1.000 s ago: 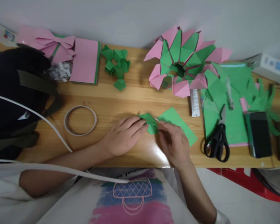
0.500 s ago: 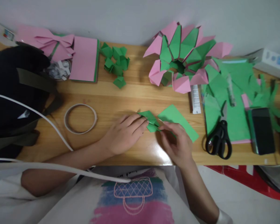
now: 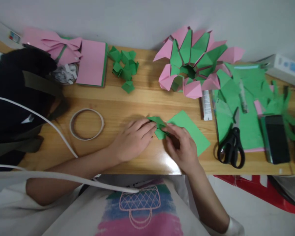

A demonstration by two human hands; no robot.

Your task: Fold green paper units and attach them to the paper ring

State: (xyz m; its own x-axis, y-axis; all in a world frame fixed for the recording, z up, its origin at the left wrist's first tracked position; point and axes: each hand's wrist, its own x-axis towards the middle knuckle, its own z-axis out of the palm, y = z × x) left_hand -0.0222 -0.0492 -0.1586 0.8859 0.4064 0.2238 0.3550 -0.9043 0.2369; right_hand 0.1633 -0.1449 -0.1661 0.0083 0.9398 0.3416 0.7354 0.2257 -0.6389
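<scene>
Between my two hands, near the front of the wooden table, lies a small piece of folded green paper (image 3: 159,133). My left hand (image 3: 136,139) rests over its left side, fingers together and pressing it down. With thumb and fingertips my right hand (image 3: 183,144) pinches the right edge of the same piece. Partly under my right hand is a flat sheet of green paper (image 3: 195,131). The fingers hide some of the folds.
Several folded green pieces (image 3: 126,67) lie behind, beside a pink paper stack (image 3: 92,64). A pink and green paper flower (image 3: 190,62) stands at the back. Black scissors (image 3: 232,147) and a phone (image 3: 276,139) are at right, a tape roll (image 3: 72,129) at left.
My right hand has shifted slightly left, its fingers now further over the folded green paper, uncovering more of the flat sheet. My left hand stays nearly in place. The view has moved a little.
</scene>
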